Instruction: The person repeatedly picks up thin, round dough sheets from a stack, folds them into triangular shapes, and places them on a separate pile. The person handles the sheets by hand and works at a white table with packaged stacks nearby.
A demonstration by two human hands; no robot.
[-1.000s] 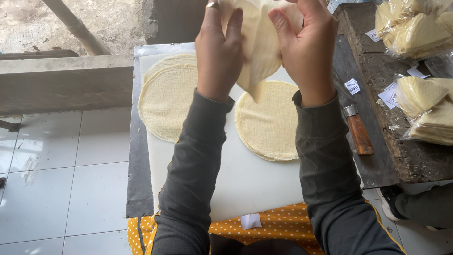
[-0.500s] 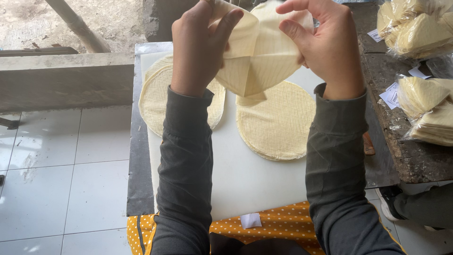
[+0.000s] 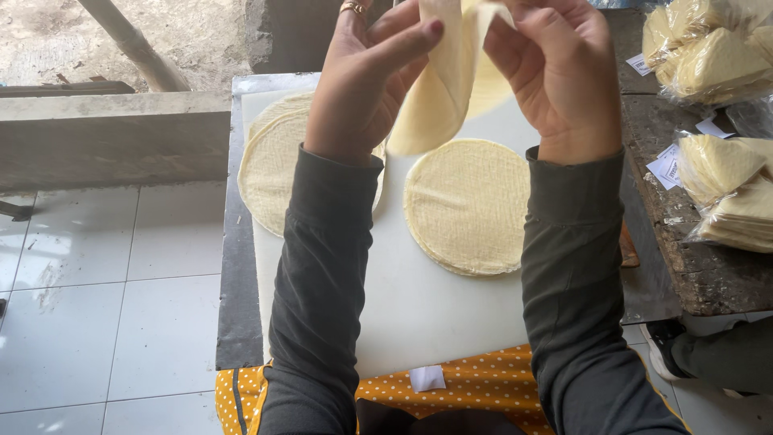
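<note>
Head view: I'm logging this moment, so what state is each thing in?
Folded wrapper: lifted, pinched by both hands.
Left hand: gripping the wrapper's left side.
Right hand: gripping its right side.
Right stack of round wrappers: flat on the white board.
Left stack: flat, partly hidden.
Bagged wrappers: folded, sealed.

Food workshop: bagged wrappers (image 3: 725, 64), cutting board (image 3: 435, 314)

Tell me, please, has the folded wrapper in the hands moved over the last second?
Yes: the folded wrapper now hangs narrower, folded tighter between both hands, above the right stack.
</note>
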